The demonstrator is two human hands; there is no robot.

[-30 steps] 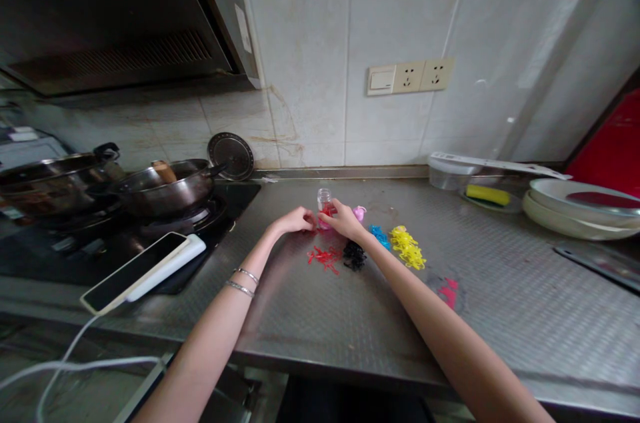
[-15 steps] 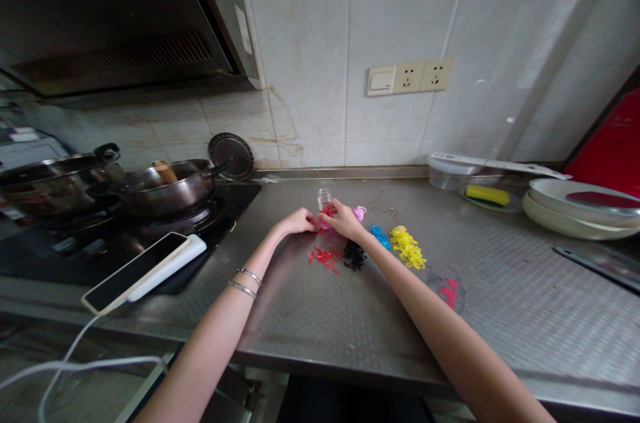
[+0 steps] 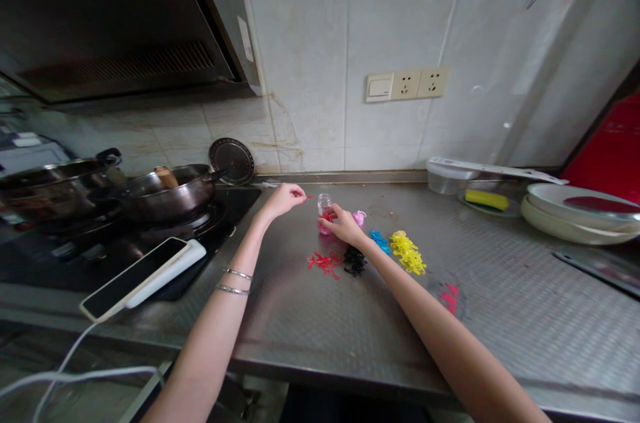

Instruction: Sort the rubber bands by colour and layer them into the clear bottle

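My left hand (image 3: 287, 199) is raised left of a small clear jar (image 3: 324, 200), its fingertips pinched on a small red rubber band (image 3: 309, 197). Wrapped round the side of the jar is my right hand (image 3: 342, 224). The jar stands upright, with red and pink bits showing inside its lower part. In front of it lies a loose pile of red rubber bands (image 3: 325, 263). A black pile (image 3: 355, 261), a blue pile (image 3: 379, 241) and a yellow pile (image 3: 407, 252) lie to the right. A pink object (image 3: 359, 217) sits just behind my right hand.
Pans (image 3: 167, 193) stand on the stove (image 3: 30, 263) at left, with a phone (image 3: 133, 279) and its white cable near the front. At right are stacked bowls (image 3: 580, 219), a yellow sponge (image 3: 487, 199), a knife (image 3: 595, 269) and a clear bag with pink bits (image 3: 449, 297).
My left hand has moved up and left, away from beside the jar, with a red band in its fingertips. My right hand has stayed on the jar.
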